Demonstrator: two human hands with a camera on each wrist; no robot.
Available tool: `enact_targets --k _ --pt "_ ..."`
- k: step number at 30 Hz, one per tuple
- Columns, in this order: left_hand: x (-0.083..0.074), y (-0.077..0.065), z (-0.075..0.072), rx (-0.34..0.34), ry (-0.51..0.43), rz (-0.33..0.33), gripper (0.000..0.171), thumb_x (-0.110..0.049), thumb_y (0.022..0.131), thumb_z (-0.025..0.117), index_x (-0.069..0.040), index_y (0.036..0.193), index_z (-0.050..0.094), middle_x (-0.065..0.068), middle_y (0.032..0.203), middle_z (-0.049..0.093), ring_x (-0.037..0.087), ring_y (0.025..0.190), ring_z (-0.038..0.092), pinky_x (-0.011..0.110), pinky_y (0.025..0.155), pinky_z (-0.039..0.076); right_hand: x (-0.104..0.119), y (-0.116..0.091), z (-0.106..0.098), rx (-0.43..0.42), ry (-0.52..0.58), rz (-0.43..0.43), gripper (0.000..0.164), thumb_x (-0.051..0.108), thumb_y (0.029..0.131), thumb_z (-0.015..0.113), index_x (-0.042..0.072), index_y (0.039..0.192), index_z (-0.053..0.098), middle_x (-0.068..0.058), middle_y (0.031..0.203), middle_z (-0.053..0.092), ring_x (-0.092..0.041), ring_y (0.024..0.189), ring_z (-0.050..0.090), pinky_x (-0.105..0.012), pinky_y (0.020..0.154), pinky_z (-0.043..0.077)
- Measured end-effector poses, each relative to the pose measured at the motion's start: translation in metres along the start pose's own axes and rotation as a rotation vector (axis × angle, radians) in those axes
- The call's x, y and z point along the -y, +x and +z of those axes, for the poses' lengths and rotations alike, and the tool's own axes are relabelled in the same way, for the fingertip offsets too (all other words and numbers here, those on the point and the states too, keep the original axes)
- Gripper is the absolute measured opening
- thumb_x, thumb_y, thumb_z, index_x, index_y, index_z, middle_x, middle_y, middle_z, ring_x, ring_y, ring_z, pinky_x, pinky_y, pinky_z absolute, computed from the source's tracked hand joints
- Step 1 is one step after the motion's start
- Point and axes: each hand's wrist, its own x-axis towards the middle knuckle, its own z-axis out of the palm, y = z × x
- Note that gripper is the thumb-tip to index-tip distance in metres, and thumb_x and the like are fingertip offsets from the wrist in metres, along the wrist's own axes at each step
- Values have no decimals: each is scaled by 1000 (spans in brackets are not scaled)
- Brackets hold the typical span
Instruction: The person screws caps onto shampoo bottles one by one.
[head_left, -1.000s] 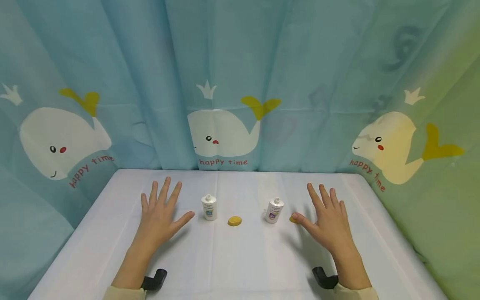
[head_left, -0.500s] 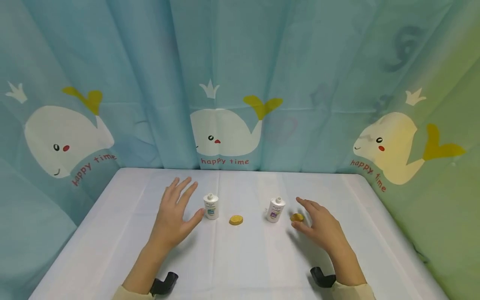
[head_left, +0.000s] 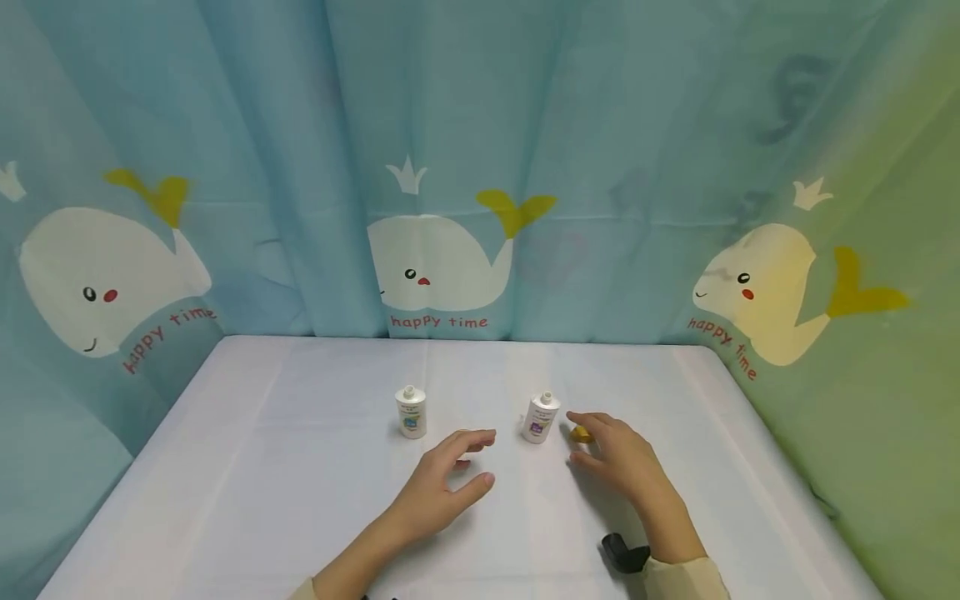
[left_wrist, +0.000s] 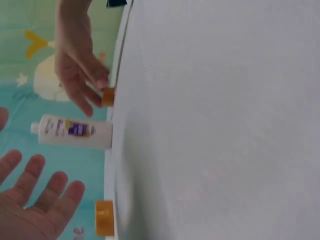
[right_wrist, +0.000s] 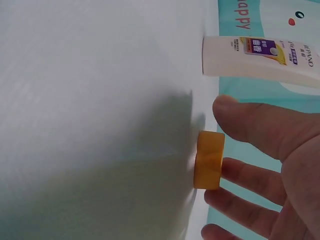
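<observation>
Over the table, my left hand point(head_left: 442, 492) reaches toward the middle, fingers loosely bent and apart, hiding one yellow cap in the head view. That yellow cap point(left_wrist: 104, 218) shows in the left wrist view, below the fingertips. My right hand point(head_left: 622, 458) spreads thumb and fingers around a second yellow cap point(right_wrist: 209, 160), which lies on the cloth with a gap to the thumb. Just left of it stands a white bottle with a purple label point(head_left: 540, 419). Another white bottle with a blue label point(head_left: 412, 415) stands behind my left hand. Both bottles show bare narrow necks.
A white cloth covers the table point(head_left: 262, 467). Its far edge meets a blue curtain point(head_left: 600, 167) printed with whales, which turns green on the right side. A black wrist mount point(head_left: 624, 553) sits beside my right wrist.
My left hand has moved right, away from beside the blue-labelled bottle, to over the middle cap. My right hand has lowered around the other cap, its fingers drawn in from a wide spread.
</observation>
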Motion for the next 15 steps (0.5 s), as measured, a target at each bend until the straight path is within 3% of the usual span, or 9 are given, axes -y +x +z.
enact_targets --k 4,8,15 --pt "1 12 8 23 -69 -83 46 -25 98 64 -19 142 50 10 138 57 32 128 54 47 100 50 4 4 3 4 -12 -5 56 22 84 81 16 136 61 -11 131 63 -36 118 60 -57 94 50" --pt "2 30 18 -9 -130 -130 46 -23 98 63 -11 141 51 16 138 56 37 128 54 50 100 50 4 5 6 -14 -34 3 53 17 82 81 16 132 64 -10 125 65 -33 112 63 -54 89 53" --pt "6 60 37 -70 -116 -171 56 -20 95 67 -11 145 45 13 147 50 39 131 50 57 103 46 4 2 10 -60 -37 5 36 11 82 81 13 117 73 -6 107 68 -27 95 67 -48 81 56"
